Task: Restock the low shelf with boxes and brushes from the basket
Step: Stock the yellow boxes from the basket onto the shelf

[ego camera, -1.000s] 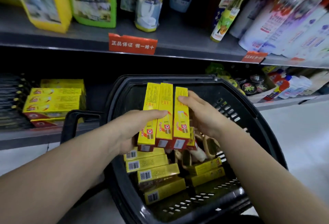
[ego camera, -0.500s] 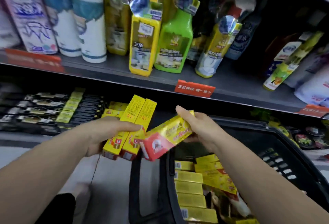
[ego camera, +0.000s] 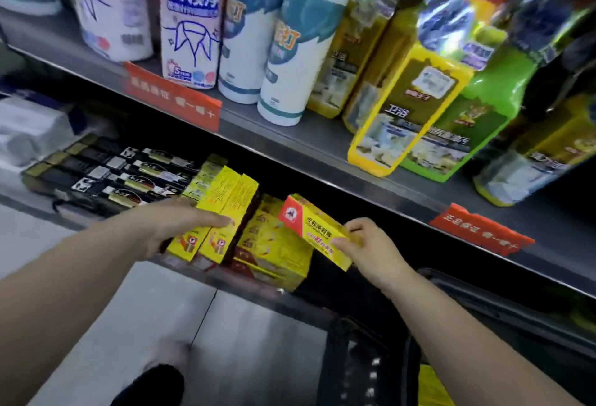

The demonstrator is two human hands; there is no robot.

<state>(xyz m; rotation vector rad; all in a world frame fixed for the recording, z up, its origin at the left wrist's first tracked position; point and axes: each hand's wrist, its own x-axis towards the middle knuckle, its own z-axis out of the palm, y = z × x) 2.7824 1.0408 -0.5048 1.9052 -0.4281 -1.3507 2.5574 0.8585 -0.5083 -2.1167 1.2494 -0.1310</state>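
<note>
While I watch through the head camera, I see the left hand [ego camera: 180, 228] holding two yellow boxes [ego camera: 225, 208] side by side. Its fingers [ego camera: 213, 220] lie across the faces of the boxes and are clamped on them; the thumb is hidden below. This pair is tilted, with the red ends low and toward me, at the front of the low shelf [ego camera: 245, 283]. It is just left of the stack of yellow boxes [ego camera: 274, 254] that lies on this shelf.

The right hand [ego camera: 371, 247] holds a single yellow box [ego camera: 312, 228] by its near end. The thumb and fingers are closed on it in a pinch. The box is slanted, and its red end points up and left, toward the shelf opening. It hangs over the right part of the stack; I cannot tell if it touches the stack.

On the low shelf, left of the yellow boxes, there are rows of black packs [ego camera: 129, 176]. They are too blurred for me to say what is inside.

The black basket [ego camera: 371, 357] is at the lower right, beneath the right forearm, and something yellow shows in it.

The upper shelf [ego camera: 322, 144] carries white bottles [ego camera: 290, 50], a yellow bottle [ego camera: 403, 99] and a green bottle [ego camera: 467, 115]. Two red tags [ego camera: 174, 99] hang on its front edge. Below is the pale floor [ego camera: 225, 325].
</note>
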